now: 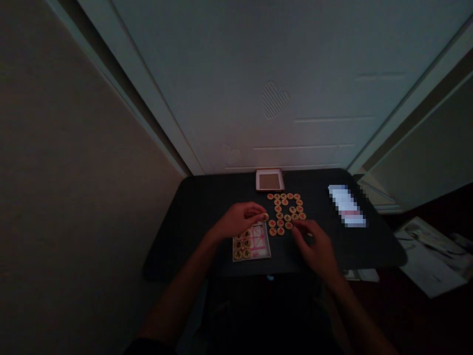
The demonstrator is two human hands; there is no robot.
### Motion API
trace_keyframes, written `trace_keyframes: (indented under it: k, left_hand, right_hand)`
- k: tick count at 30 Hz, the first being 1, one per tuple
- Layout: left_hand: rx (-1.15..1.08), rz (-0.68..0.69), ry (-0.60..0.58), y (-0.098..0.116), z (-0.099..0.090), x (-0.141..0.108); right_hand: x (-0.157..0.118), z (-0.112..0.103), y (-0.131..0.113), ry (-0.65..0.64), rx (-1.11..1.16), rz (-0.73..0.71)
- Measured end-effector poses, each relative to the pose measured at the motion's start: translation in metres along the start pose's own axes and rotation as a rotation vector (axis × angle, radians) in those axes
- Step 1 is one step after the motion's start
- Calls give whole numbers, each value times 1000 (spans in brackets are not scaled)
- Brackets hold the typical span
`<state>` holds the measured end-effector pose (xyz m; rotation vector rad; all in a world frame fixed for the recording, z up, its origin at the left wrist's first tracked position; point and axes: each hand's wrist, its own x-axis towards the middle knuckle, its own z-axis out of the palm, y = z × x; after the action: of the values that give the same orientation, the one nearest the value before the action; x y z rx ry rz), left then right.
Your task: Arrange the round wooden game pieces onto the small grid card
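Game pieces (243,244) in box (261,250); loose discs (280,223) to right, on table (181,212); tray (270,181) behind, phone (347,206) farther right.

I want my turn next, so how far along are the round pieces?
Some black-marked pale round pieces already sit in the shallow white tray. The left hand pinches another pale disc. If it's packing up, the loose, mostly red-marked discs on the black table are left, but it could be unpacking.

Dark worktop (166,246) with rounded corners, lit phone (347,206) lying on its right side, blurred into blocks, pale panel (229,74) behind with striped heart shapes (275,100) and raised lines, papers (430,266) low at the right.
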<state>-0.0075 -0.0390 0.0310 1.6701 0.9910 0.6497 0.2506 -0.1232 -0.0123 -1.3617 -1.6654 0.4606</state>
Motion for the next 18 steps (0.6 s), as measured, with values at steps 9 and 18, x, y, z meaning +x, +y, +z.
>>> trace_keyframes:
  k: [9,18]
  left_hand:
    - [-103,-13,-2,9,4,-24]
    - [214,37,392,-27,-10,-35]
  right_hand:
    - [32,44,-42,-178,278,-18]
    - [44,64,-38,-235,303,38]
